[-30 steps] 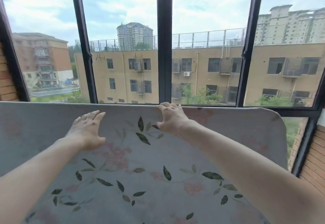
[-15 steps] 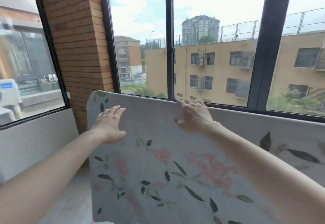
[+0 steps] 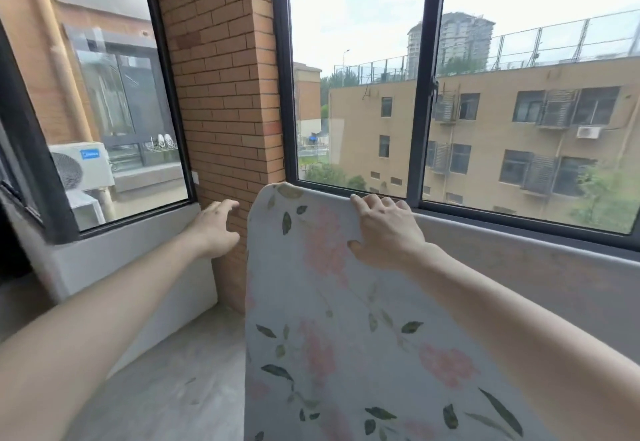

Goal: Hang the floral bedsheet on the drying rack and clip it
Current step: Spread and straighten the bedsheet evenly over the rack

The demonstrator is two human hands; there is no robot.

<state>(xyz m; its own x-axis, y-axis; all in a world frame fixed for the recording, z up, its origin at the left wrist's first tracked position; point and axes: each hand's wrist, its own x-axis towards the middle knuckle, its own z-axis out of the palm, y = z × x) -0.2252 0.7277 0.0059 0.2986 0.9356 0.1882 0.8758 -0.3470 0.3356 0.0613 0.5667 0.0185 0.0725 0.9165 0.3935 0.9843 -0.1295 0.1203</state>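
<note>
The floral bedsheet (image 3: 329,336), pale with pink flowers and dark green leaves, hangs draped over a rail that it hides. Its left edge falls straight down near the brick pillar. My right hand (image 3: 384,232) grips the sheet's top fold near that left end, fingers curled over the top and thumb on the near face. My left hand (image 3: 216,229) is off the sheet, just left of its edge, fingers loosely spread in front of the brick pillar and holding nothing. No clips are in view.
A brick pillar (image 3: 228,94) stands in the corner between two black-framed windows (image 3: 420,94). A low grey wall (image 3: 138,267) runs under the left window. Grey floor (image 3: 173,378) lies left of the sheet. An air-conditioner unit (image 3: 79,166) sits outside.
The view has swung left along the sheet to its left end. My left hand slid off the sheet's face past its edge. My right hand kept its hold on the top fold.
</note>
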